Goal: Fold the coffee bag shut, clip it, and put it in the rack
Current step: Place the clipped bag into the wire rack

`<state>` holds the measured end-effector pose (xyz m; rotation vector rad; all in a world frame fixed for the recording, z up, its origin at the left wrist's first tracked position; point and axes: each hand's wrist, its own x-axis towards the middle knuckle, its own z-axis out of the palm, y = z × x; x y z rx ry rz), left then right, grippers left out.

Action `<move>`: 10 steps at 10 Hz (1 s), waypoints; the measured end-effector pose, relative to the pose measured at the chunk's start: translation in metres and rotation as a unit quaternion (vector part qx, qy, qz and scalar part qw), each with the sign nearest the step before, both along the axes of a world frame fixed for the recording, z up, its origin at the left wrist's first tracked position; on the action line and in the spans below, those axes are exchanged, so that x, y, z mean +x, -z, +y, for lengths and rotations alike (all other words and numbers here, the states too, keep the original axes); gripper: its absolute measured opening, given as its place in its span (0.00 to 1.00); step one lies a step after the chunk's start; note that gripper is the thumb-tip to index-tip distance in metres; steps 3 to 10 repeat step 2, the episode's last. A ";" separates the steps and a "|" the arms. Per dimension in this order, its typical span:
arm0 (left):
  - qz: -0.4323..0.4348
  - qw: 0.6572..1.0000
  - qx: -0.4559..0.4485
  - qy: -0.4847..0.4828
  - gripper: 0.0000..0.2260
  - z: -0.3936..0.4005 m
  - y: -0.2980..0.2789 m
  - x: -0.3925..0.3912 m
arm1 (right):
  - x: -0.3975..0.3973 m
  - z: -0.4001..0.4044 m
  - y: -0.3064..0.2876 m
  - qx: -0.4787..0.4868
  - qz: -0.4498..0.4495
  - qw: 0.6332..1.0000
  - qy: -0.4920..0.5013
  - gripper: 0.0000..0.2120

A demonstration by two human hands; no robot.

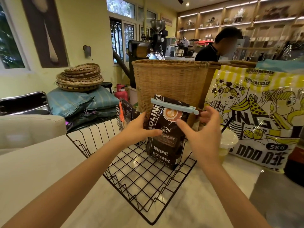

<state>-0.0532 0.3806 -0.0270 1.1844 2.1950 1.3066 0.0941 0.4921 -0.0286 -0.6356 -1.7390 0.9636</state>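
Nearest the camera are two bare forearms reaching out over a pale marble-look surface (194, 203). The black wire rack (141, 176) sits on it, and the dark coffee bag (166, 134) stands upright inside at the far right corner, top folded over with a light blue clip (172, 106) clamped across the fold.

Going left to right: a second dark bag (122, 116) leans at the rack's back edge, then the left hand (139, 129) lies open against the coffee bag's left side, thumb across the front. The right hand (205, 129) is open too, fingers spread, thumb on the bag's front, fingertips near the clip's end; can't tell if they're touching it.

Behind stands a wicker basket (164, 79); to the right a lidded plastic cup (227, 142) and a big yellow cartoon-print sack (259, 116).
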 end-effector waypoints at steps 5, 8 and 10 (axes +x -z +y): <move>0.071 0.991 0.064 -0.093 0.25 -0.049 -0.021 0.023 | 0.010 -0.043 -0.011 0.097 0.077 0.990 -0.072 0.13; 0.071 0.991 0.064 -0.093 0.25 -0.049 -0.021 0.023 | 0.010 -0.043 -0.011 0.097 0.077 0.990 -0.072 0.13; 0.071 0.991 0.064 -0.093 0.25 -0.049 -0.021 0.023 | 0.010 -0.043 -0.011 0.097 0.077 0.990 -0.072 0.13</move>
